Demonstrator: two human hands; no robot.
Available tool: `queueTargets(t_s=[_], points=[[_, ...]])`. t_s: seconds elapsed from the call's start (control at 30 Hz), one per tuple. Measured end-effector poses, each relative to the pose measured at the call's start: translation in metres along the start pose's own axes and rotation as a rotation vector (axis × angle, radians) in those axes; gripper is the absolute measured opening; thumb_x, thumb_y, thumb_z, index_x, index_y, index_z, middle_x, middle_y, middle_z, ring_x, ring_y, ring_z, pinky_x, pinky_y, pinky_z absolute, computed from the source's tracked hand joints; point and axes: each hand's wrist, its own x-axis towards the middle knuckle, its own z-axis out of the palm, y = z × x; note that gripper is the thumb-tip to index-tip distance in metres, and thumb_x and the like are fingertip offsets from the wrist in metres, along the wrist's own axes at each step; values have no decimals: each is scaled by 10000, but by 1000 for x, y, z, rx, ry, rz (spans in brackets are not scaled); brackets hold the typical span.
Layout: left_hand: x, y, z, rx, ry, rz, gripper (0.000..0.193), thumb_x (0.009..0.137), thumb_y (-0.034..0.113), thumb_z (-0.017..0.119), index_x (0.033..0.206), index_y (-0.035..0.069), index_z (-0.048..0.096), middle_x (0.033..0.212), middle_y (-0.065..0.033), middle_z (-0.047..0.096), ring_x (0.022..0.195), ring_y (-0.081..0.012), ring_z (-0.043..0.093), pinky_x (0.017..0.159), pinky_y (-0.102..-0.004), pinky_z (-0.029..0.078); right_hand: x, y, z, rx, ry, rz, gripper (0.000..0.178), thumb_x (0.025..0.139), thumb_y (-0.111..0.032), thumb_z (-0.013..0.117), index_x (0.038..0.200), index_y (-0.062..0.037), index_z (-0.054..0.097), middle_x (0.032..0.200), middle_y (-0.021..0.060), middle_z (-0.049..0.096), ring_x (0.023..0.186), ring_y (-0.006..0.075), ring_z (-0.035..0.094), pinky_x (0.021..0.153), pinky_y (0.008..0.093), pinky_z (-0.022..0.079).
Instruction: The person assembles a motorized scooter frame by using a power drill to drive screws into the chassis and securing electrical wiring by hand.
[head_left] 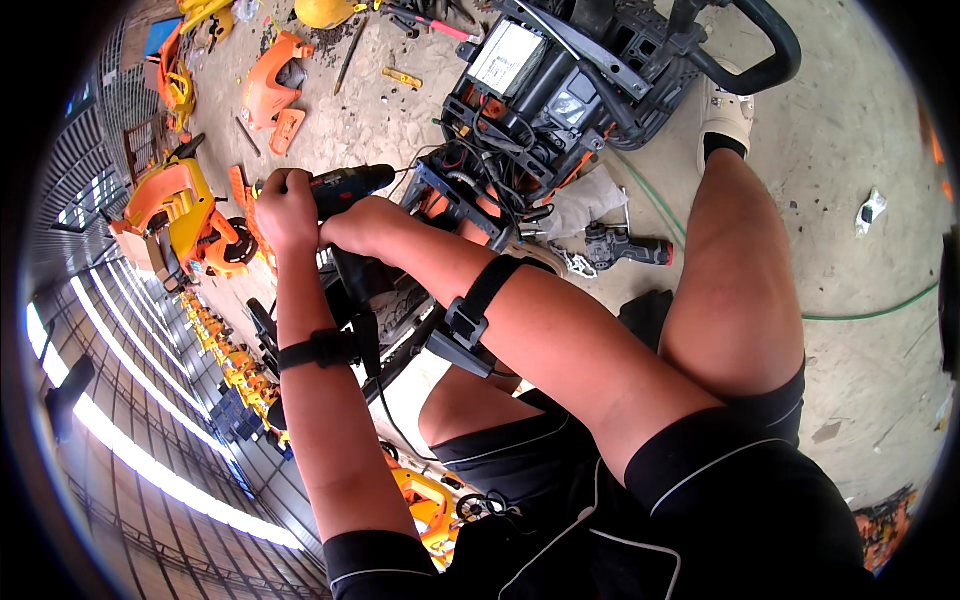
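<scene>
A dark power drill points to the right, its thin bit reaching toward the opened machine with black and orange framing. My left hand is closed over the rear end of the drill. Below it, my right hand wraps around the drill's grip, which is mostly hidden by the fingers. Loose cables run across the machine's exposed inside, close to the bit. Whether the bit touches the frame, I cannot tell. Black straps sit on both my forearms, each with a dark device.
A second cordless power tool lies on the floor beside a white cloth. A green hose crosses the ground at right. Orange covers and a yellow-orange machine body stand at left, with several more behind.
</scene>
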Motion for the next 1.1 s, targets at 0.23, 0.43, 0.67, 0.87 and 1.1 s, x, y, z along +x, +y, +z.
queueTargets(t_s=[0.23, 0.43, 0.67, 0.87, 1.1], points=[[-2, -3, -1, -12, 3, -35, 325, 789, 302, 578, 883, 42, 750, 786, -184, 701, 751, -333, 668, 732, -420, 510, 6, 3, 5, 13, 22, -4, 532, 678, -417, 729, 1001, 5, 735, 1029, 181, 713, 944, 276, 688, 804, 353, 532], [0, -5, 0, -10, -4, 4, 335, 796, 307, 569, 890, 42, 749, 814, -190, 704, 776, -344, 670, 748, -428, 509, 11, 6, 7, 94, 43, -22, 549, 641, -381, 799, 934, 77, 717, 939, 188, 706, 821, 246, 672, 706, 343, 520], [1, -7, 1, 1, -2, -28, 332, 797, 299, 565, 893, 41, 750, 818, -192, 707, 786, -348, 674, 758, -425, 509, 11, 7, 8, 105, 29, -16, 559, 641, -375, 799, 958, 77, 717, 969, 192, 709, 845, 253, 676, 722, 344, 522], [0, -12, 2, -25, 6, -24, 332, 795, 295, 570, 884, 30, 749, 808, -184, 708, 761, -327, 667, 741, -406, 508, 8, 5, 6, 54, 43, -16, 547, 647, -376, 780, 953, 73, 718, 951, 201, 710, 851, 270, 690, 727, 344, 530], [-1, -13, 2, -66, -2, -49, 327, 790, 295, 580, 878, 30, 751, 789, -170, 706, 734, -291, 656, 729, -390, 505, 0, 0, 1, -65, -15, 0, 508, 683, -431, 701, 1028, -62, 754, 1048, 148, 729, 973, 273, 707, 840, 345, 541]])
